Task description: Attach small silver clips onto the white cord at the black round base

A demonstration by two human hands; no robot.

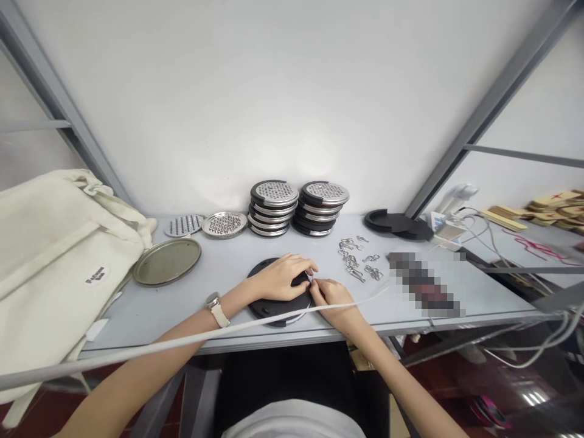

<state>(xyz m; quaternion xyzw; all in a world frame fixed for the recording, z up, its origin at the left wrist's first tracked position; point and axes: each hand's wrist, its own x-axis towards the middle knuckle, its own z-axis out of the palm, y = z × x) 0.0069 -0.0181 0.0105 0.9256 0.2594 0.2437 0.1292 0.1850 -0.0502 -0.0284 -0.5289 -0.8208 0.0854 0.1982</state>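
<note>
A round black disc (pixel 269 309) lies near the table's front edge, with a metallic rim showing at its lower right. Across its top rests my left hand (pixel 283 277), fingers curved toward the disc's right side. At that right edge my right hand (pixel 332 299) has its fingers pressed together around a small shiny piece, too small to make out. The fingertips of both hands nearly meet there. Several small metal clips (pixel 351 261) are scattered to the right of the hands.
Two stacks of perforated discs (pixel 272 210) (pixel 320 208) stand by the wall. Grater plates (pixel 225 224) and a round olive lid (pixel 167 261) lie left, beside a cream bag (pixel 59 255). Black rings (pixel 387 222) lie back right. A white cable (pixel 182 338) crosses in front.
</note>
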